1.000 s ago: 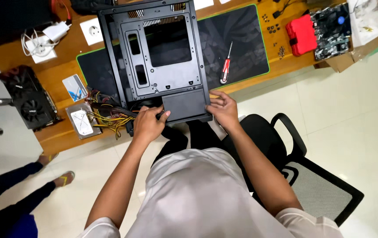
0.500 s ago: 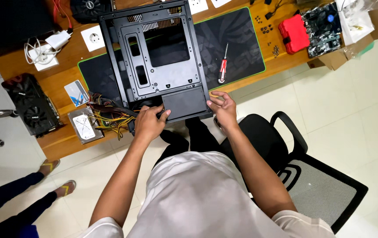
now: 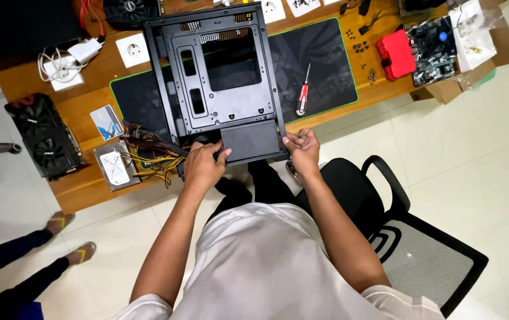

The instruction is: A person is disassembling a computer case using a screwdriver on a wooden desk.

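Note:
An empty black computer case (image 3: 219, 77) lies flat on a dark desk mat (image 3: 319, 53) on the wooden table. At the case's near end sits a black power supply box (image 3: 249, 140). My left hand (image 3: 202, 166) grips the box's left near corner, fingers curled on it. My right hand (image 3: 303, 149) holds the case's right near corner beside the box. A bundle of yellow, red and black cables (image 3: 150, 157) spills out to the left of my left hand.
A red-handled screwdriver (image 3: 303, 95) lies right of the case. A hard drive (image 3: 114, 167), a graphics card (image 3: 44, 135), a red box (image 3: 394, 54) and a motherboard (image 3: 438, 40) lie on the table. Another person's legs (image 3: 17, 266) stand at left; an office chair (image 3: 408, 243) is behind me.
The view has shifted slightly. My right hand has slid from the box's near edge out to the case's right corner. My left hand stays on the box.

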